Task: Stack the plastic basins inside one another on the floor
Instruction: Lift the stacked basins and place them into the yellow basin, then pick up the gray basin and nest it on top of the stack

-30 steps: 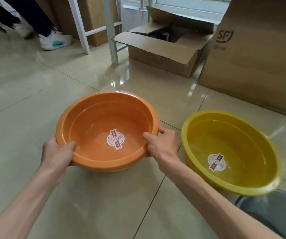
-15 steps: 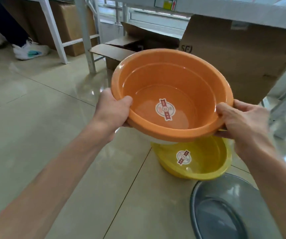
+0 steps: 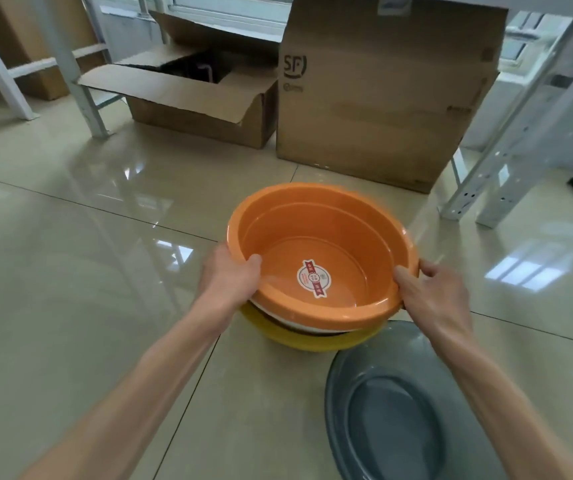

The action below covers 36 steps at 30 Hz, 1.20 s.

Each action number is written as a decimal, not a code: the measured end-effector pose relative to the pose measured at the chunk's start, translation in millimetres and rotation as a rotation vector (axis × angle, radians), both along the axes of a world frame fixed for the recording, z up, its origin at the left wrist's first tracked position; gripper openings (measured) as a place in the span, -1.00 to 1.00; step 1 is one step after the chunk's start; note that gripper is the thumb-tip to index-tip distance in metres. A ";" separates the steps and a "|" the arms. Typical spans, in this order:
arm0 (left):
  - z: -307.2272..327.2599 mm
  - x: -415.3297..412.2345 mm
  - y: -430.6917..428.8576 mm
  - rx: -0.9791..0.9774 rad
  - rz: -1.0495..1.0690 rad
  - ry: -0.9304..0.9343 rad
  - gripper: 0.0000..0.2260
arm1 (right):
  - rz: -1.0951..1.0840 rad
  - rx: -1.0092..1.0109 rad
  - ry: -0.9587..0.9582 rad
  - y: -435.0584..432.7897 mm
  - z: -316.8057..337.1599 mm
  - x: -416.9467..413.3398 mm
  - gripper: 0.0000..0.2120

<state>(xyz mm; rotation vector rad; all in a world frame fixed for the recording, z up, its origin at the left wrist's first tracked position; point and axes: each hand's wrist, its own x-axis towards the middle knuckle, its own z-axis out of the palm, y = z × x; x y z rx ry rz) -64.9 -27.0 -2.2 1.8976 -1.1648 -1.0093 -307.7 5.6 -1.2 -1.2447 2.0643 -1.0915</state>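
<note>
Hands grip the orange basin [image 3: 323,251] on opposite sides of its rim. The left hand [image 3: 231,278] clamps the near-left rim, thumb hooked over the inside wall and fingers hidden beneath. The right hand [image 3: 434,292] clamps the near-right rim, thumb on top of the lip and fingers curled under the outer edge. Both forearms reach in from the bottom of the view.

The orange basin sits upright, mouth up, nested in the yellow basin [image 3: 299,337], which stands on the tiled floor [image 3: 70,271]. Only the near part of the yellow rim and wall shows below the orange one. A pale band and a dark gap lie between the two rims; whether the orange basin is fully seated cannot be told. A round sticker [image 3: 314,278] with red ends lies on the orange basin's bottom.

A grey basin [image 3: 396,410] stands on the floor just beside the yellow one, nearer and to the right, under the right forearm.

Beyond them, an open box [image 3: 195,109] and a taller closed box [image 3: 382,98] marked SF stand side by side. White frame legs [image 3: 81,84] stand at left, and a grey perforated post [image 3: 506,150] leans at right.
</note>
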 end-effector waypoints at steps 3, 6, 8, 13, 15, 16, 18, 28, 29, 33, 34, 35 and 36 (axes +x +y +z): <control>-16.2 0.7 4.2 -0.013 -0.024 -0.026 -0.67 | 0.048 0.027 0.113 -5.2 -15.5 -3.1 -0.78; -24.4 -2.3 10.7 -0.032 -0.023 0.081 -0.58 | 0.117 0.030 0.163 -6.2 -23.8 -2.2 -0.82; -28.6 -6.3 12.6 -0.027 0.024 0.166 -0.50 | 0.131 0.032 0.187 -6.1 -26.6 0.4 -0.86; -28.2 -12.5 8.0 -0.038 0.091 0.234 -0.51 | 0.152 0.050 0.179 -9.4 -28.0 4.0 -0.89; -27.6 -11.4 8.7 -0.036 0.108 0.221 -0.49 | 0.156 0.076 0.181 -12.8 -26.7 3.4 -0.88; -27.3 -9.6 9.7 -0.033 0.120 0.214 -0.49 | 0.175 0.084 0.171 -14.1 -24.7 3.6 -0.87; -28.0 -3.8 12.2 -0.039 0.149 0.206 -0.51 | 0.257 0.131 0.111 -15.0 -18.5 2.5 -0.80; -37.6 87.4 34.2 0.038 0.350 0.083 -0.64 | 0.239 0.634 0.367 48.2 -47.4 -74.6 -0.80; -36.8 96.4 34.0 0.037 0.387 0.081 -0.64 | 0.230 0.587 0.341 53.5 -49.2 -79.4 -0.87; -35.6 128.2 30.0 0.014 0.473 0.074 -0.76 | 0.157 0.427 0.148 70.5 -30.1 -82.6 -0.82; -36.1 133.2 28.8 0.009 0.464 0.067 -0.77 | 0.142 0.394 0.092 72.7 -19.3 -81.0 -0.77; -36.0 136.4 28.3 0.004 0.451 0.061 -0.76 | 0.124 0.363 0.046 72.6 -5.9 -79.4 -0.66; -36.4 138.7 27.8 0.002 0.439 0.056 -0.75 | 0.113 0.328 -0.004 71.0 7.7 -78.9 -0.53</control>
